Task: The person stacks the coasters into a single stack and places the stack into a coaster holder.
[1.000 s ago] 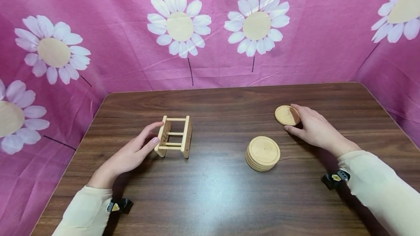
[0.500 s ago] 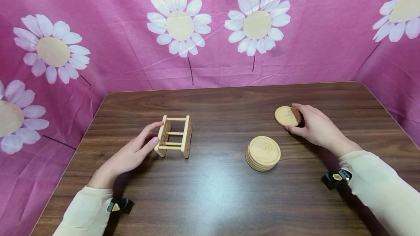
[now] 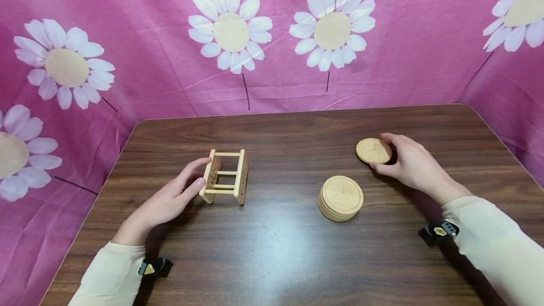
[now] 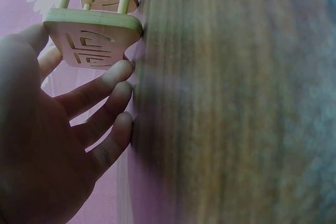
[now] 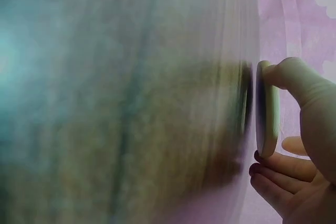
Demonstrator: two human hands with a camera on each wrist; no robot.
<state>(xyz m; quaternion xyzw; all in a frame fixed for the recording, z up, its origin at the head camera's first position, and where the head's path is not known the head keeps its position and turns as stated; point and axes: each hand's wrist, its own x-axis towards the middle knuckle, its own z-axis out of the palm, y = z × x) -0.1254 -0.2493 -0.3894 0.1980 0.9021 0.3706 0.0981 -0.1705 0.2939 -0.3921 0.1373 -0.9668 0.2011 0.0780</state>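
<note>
My left hand [image 3: 172, 197] holds a small wooden coaster rack [image 3: 225, 174] by its left side panel, thumb and forefinger at that panel's edges. In the left wrist view the panel [image 4: 92, 43] shows cut-out slots, and the other fingertips touch the table. On the right, my right hand [image 3: 412, 164] pinches a round wooden coaster [image 3: 372, 150] between thumb and fingers at its rim. The right wrist view shows this coaster [image 5: 268, 108] edge-on, seemingly just off the tabletop. A stack of similar coasters [image 3: 342, 197] stands nearer the front, left of the right hand.
The dark wood-grain table [image 3: 276, 254] carries the rack and the coasters. A pink cloth [image 3: 161, 37] with large white daisies hangs behind its far edge and along both sides.
My right hand has shifted slightly right, and the coaster in its fingers has moved a little with it. The left hand, the rack and the stack stay in place.
</note>
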